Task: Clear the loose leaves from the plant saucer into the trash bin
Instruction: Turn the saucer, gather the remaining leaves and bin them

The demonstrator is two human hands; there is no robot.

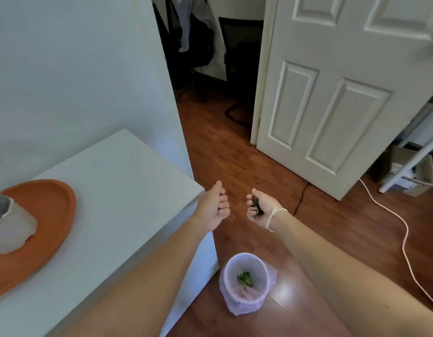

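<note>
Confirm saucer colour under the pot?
Terracotta orange, plain with no pattern: the saucer on the white table, seen in the head view, the only view.

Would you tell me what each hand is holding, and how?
The right hand cups loose green leaves in its curled palm and fingers; the left hand is loosely curled and apparently empty.

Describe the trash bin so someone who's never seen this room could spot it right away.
Start at the white cabinet that carries the terracotta plant saucer, then drop to the wooden floor by its near corner. The trash bin stands there, small and round. A pale plastic liner and green leaves inside set it apart from the cardboard box by the door.
</note>
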